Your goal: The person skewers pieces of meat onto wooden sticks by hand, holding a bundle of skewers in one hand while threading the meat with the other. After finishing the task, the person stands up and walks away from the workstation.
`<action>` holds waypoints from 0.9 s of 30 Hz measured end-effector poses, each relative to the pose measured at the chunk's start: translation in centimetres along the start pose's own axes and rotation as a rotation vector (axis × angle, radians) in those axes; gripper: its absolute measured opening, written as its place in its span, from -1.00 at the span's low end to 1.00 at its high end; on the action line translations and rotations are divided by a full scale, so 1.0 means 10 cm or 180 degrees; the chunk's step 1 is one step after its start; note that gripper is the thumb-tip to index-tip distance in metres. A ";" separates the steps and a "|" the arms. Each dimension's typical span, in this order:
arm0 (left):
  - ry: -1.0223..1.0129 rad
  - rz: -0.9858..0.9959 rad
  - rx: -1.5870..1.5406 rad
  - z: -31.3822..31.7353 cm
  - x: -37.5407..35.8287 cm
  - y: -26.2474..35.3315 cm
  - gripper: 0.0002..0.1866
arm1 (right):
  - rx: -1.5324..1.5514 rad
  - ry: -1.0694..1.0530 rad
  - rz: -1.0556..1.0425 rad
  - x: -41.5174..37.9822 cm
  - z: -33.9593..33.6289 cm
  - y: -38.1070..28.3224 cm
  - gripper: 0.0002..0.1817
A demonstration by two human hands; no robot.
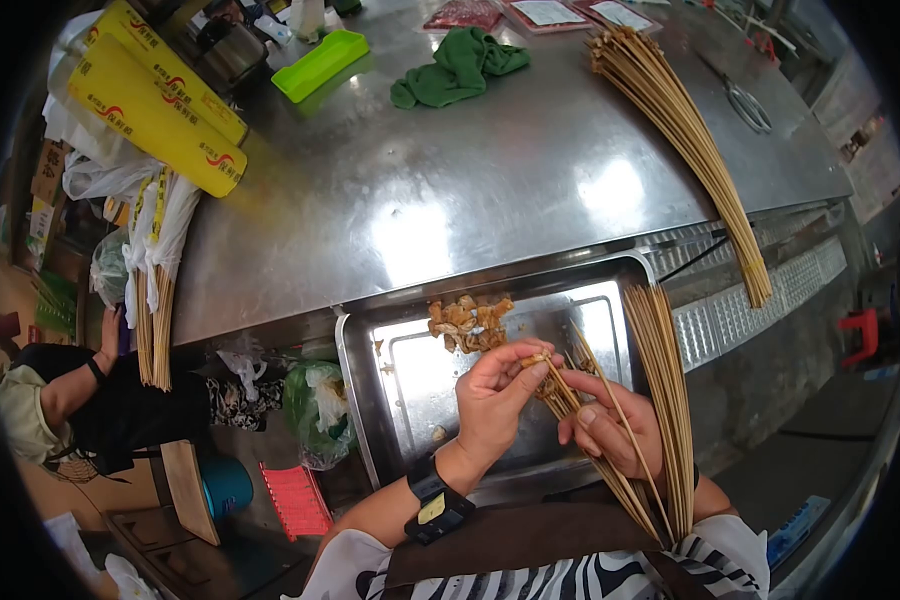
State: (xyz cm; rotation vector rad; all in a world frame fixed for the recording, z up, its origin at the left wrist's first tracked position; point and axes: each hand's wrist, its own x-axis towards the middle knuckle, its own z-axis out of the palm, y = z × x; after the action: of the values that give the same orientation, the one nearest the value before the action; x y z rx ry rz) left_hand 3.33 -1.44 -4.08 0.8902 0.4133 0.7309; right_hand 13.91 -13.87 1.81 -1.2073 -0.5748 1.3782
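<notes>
My left hand (pixel 495 392) is closed, fingertips pinching a small brown piece of food (pixel 536 359) at the tip end of a skewer. My right hand (pixel 620 428) is wrapped round several bamboo skewers (pixel 610 474), some with brown food on their upper ends; one skewer sticks out apart from the others. Both hands are over a metal tray (pixel 344 365). Inside it, beyond my left hand, lies a pile of brown food pieces (pixel 470 322). A thick bundle of bare bamboo skewers (pixel 667 385) leans over the tray's right side, beside my right hand.
On the steel table (pixel 320 200) are a large bundle of skewers (pixel 685 140), scissors (pixel 747 108), a green cloth (pixel 460 68) and a lime-green tray (pixel 320 65). Yellow film rolls (pixel 155 115) and bagged skewers (pixel 160 270) sit at left. Another person's arm (pixel 75 385) is at far left.
</notes>
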 end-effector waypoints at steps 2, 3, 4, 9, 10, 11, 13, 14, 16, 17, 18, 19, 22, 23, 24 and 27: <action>0.0018 -0.0037 -0.0054 0.00 0.00 -0.01 -0.84 | 0.0028 -0.0028 -0.0044 0.00 -0.01 0.01 -0.53; 0.0031 -0.0069 -0.0108 0.00 -0.01 -0.02 -0.85 | 0.0024 -0.0030 -0.0037 0.01 -0.01 0.01 -0.53; 0.0039 -0.0069 -0.0114 0.01 0.00 -0.01 -0.85 | 0.0039 -0.0064 -0.0085 0.01 -0.02 0.01 -0.53; 0.0244 -0.0462 -0.0723 0.01 0.05 0.06 -0.85 | -0.0046 -0.0020 -0.0243 0.04 0.02 0.05 -0.57; 0.0253 -0.0455 -0.0728 0.00 0.05 0.06 -0.85 | -0.0059 0.0026 -0.0204 0.03 0.03 0.05 -0.57; 0.0266 -0.0468 -0.0669 0.00 0.05 0.06 -0.85 | -0.0074 0.0068 -0.0169 0.04 0.04 0.04 -0.58; 0.0284 -0.0469 -0.0616 -0.01 0.06 0.07 -0.86 | -0.0089 0.0059 -0.0141 0.04 0.04 0.03 -0.58; 0.0301 -0.0500 -0.0572 -0.02 0.06 0.07 -0.86 | -0.0094 0.0064 -0.0116 0.05 0.04 0.03 -0.58; 0.0320 -0.0519 -0.0534 -0.03 0.07 0.07 -0.86 | -0.0049 -0.0032 -0.0102 0.04 0.01 0.03 -0.56; 0.0306 -0.0557 -0.0552 -0.04 0.08 0.08 -0.86 | 0.0006 -0.0122 -0.0089 0.05 0.00 0.03 -0.53; 0.0292 -0.0595 -0.0570 -0.04 0.08 0.09 -0.86 | -0.0005 -0.0132 -0.0091 0.05 0.01 0.04 -0.53; 0.0294 -0.0579 -0.0574 -0.05 0.09 0.08 -0.86 | -0.0017 -0.0059 -0.0144 0.06 0.02 0.05 -0.57; 0.0116 -0.0692 -0.0792 -0.11 0.11 0.06 -0.84 | -0.0016 0.0021 -0.0158 0.05 0.03 0.07 -0.59; 0.0054 -0.0793 -0.0884 -0.12 0.12 0.06 -0.83 | 0.0010 0.0041 -0.0111 0.05 0.02 0.08 -0.59; -0.0008 -0.0895 -0.0975 -0.14 0.12 0.06 -0.81 | -0.0002 0.0031 -0.0118 0.05 0.02 0.09 -0.59; -0.0128 -0.0976 -0.1101 -0.17 0.10 0.05 -0.79 | 0.0117 -0.0056 -0.0192 0.04 0.01 0.10 -0.59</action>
State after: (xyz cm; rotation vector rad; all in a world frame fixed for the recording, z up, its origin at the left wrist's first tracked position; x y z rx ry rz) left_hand 2.81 0.46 -4.73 0.5001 0.3637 0.4810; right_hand 13.44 -13.66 0.82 -1.1408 -0.5913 1.3440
